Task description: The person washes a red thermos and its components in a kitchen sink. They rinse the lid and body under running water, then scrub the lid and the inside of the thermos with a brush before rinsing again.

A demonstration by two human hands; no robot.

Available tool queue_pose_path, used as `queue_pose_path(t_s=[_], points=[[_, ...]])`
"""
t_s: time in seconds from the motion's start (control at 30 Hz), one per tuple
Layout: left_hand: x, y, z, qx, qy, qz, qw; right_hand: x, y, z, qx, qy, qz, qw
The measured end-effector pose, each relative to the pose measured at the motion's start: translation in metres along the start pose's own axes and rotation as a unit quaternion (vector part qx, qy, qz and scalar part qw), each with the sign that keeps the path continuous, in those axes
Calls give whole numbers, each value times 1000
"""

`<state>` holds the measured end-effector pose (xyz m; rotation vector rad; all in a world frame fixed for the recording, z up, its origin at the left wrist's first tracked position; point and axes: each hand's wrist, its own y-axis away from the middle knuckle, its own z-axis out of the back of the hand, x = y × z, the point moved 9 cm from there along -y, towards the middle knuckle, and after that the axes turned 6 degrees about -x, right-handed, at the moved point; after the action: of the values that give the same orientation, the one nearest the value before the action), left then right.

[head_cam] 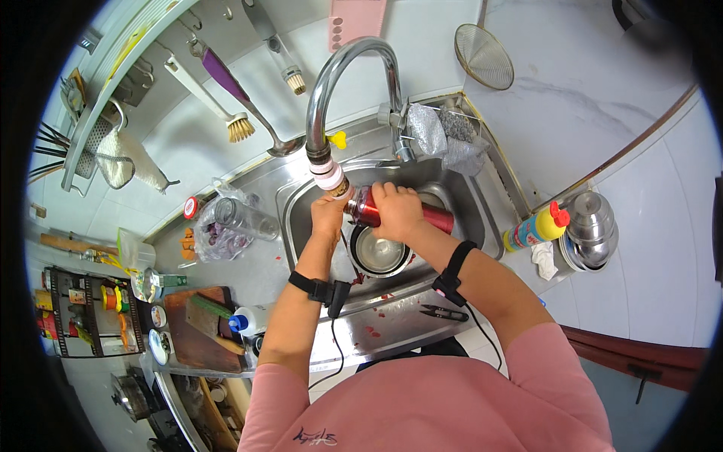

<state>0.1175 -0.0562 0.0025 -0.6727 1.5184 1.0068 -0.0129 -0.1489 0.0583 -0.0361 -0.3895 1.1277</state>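
A red metal vacuum flask [438,218] lies nearly level over the stainless steel sink [474,226], its mouth close to the pink-and-white nozzle [327,174] of the curved chrome faucet [318,101]. My right hand [397,212] grips the flask around its body. At the nozzle's lower end and the flask's mouth is my left hand [329,216]; its fingertips are partly hidden, so which of the two it holds is unclear. Below, a round metal pot [381,254] stands in the basin with water in it.
Left of the basin lie a clear glass jar [254,220] and a plastic bag of grapes [217,237]. Black thread snips [445,312] and red scraps lie on the front edge. A yellow bottle [534,229] and stacked steel bowls [590,226] stand right; a cleaver [206,319] rests on a cutting board [183,344].
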Motion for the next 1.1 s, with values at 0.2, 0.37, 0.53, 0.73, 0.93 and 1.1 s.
queue_pose_path(t_s=[0.2,0.37,0.53,0.73,0.93,1.1], points=[[8,4,-8,-10,70,17,997,-4,3,-2,25,-10,-45,999],[-9,12,-4,90,71,-74,991,-15,1,-10,127,-148,-136,971],[-4,14,-3,171,102,-12,980,-23,4,-40,210,-381,-140,889],[-3,12,-11,74,-20,-81,994,-28,6,-70,208,-432,-155,864],[-16,13,-3,-112,-101,-79,985,-10,12,-27,18,-132,-132,982],[-14,13,-5,-117,-39,-52,991,-11,9,-17,54,-117,-156,979]])
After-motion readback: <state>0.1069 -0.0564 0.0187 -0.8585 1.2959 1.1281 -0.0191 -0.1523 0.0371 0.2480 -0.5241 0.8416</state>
